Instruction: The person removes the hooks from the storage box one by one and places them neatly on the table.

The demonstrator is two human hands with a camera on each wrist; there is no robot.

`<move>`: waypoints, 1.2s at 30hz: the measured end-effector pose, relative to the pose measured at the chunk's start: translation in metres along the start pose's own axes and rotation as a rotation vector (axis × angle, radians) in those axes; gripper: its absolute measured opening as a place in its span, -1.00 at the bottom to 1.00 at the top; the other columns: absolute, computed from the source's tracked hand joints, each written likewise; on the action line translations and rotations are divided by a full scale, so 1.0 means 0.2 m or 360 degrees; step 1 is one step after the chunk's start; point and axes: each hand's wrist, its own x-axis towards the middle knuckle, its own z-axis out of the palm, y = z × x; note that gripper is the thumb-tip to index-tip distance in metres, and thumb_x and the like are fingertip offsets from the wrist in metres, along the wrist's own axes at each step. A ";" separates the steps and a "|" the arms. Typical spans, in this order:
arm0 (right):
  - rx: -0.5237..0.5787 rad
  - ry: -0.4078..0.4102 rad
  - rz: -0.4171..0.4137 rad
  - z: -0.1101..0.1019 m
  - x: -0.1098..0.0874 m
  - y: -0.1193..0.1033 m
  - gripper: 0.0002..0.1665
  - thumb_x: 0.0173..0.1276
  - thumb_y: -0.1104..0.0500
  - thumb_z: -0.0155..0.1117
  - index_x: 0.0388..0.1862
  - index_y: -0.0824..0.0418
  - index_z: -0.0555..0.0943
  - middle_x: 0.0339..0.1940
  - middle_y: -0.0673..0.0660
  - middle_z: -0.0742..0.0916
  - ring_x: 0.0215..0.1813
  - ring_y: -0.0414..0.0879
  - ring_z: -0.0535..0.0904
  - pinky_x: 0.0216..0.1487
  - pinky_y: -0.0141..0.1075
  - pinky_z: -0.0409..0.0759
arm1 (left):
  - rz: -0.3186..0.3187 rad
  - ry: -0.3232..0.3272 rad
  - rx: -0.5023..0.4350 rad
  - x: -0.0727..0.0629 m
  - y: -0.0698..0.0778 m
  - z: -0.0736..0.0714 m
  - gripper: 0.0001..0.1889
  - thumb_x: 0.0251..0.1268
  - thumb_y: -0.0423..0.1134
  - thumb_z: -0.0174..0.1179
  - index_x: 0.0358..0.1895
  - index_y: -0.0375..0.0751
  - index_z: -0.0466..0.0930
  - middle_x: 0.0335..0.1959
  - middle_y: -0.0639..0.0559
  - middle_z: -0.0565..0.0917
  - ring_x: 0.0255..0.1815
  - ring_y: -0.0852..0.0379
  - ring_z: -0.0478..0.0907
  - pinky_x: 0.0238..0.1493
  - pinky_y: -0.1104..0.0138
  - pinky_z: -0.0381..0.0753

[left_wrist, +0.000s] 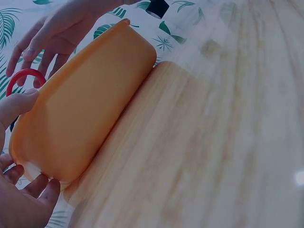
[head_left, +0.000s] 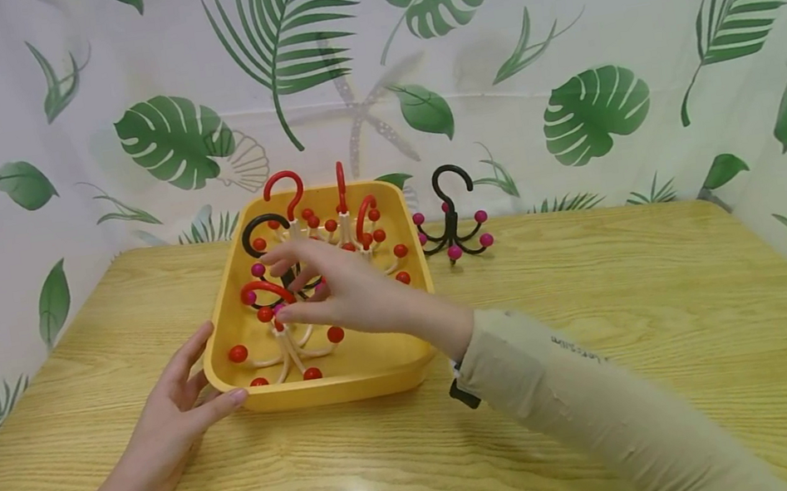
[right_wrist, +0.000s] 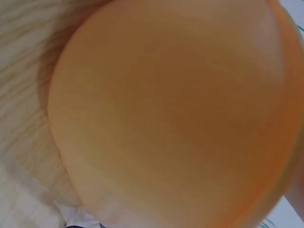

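A yellow plastic basin (head_left: 375, 382) holds several claw hangers, each with a top hook and curved, ball-tipped arms. My left hand (head_left: 170, 403) holds the basin's near left corner, thumb at the rim and fingers along the side, as the left wrist view also shows. Over the basin hovers my right hand (head_left: 350, 285), fingers spread and loosely bent, with nothing in its grasp. Beneath its thumb and fingers are a white claw hanger with a red hook (head_left: 265, 289) and a black claw hanger (head_left: 264, 223), partly hidden. The basin's outer wall (right_wrist: 166, 109) fills the right wrist view.
To the right of the basin, a black claw hanger (head_left: 452, 225) with magenta balls stands upright on the wooden table (head_left: 600, 317). More white claw hangers with red hooks (head_left: 285, 189) are at the basin's far end. A leaf-patterned cloth (head_left: 476, 83) hangs behind the table.
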 end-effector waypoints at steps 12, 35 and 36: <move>-0.0120 0.0188 0.0014 0.03 0.01 -0.01 -0.70 0.32 0.25 0.29 0.03 0.21 0.59 -0.23 -0.01 0.68 -0.18 -0.24 0.60 -0.18 -0.46 0.54 | 0.0014 -0.0003 -0.0032 0.00 0.00 0.00 -0.10 0.27 -0.30 0.26 0.54 0.11 -0.13 0.54 -0.04 -0.17 0.45 -0.17 0.00 0.12 0.50 0.37; -0.0113 0.0348 0.0032 -0.02 0.01 -0.09 -0.73 0.31 0.28 0.30 -0.02 0.28 0.62 -0.20 0.06 0.68 -0.18 -0.18 0.58 -0.17 -0.50 0.55 | 0.0016 -0.0002 -0.0055 0.00 0.00 0.00 -0.09 0.27 -0.34 0.25 0.55 0.06 -0.15 0.54 -0.05 -0.19 0.45 -0.19 -0.01 0.06 0.55 0.40; -0.0109 0.0369 0.0030 -0.03 0.01 -0.10 -0.73 0.31 0.27 0.30 -0.01 0.27 0.62 -0.20 0.05 0.69 -0.17 -0.19 0.58 -0.16 -0.50 0.55 | 0.0019 -0.0002 -0.0057 0.00 0.00 0.00 -0.09 0.26 -0.34 0.26 0.55 0.05 -0.15 0.54 -0.05 -0.18 0.45 -0.20 -0.01 0.05 0.55 0.40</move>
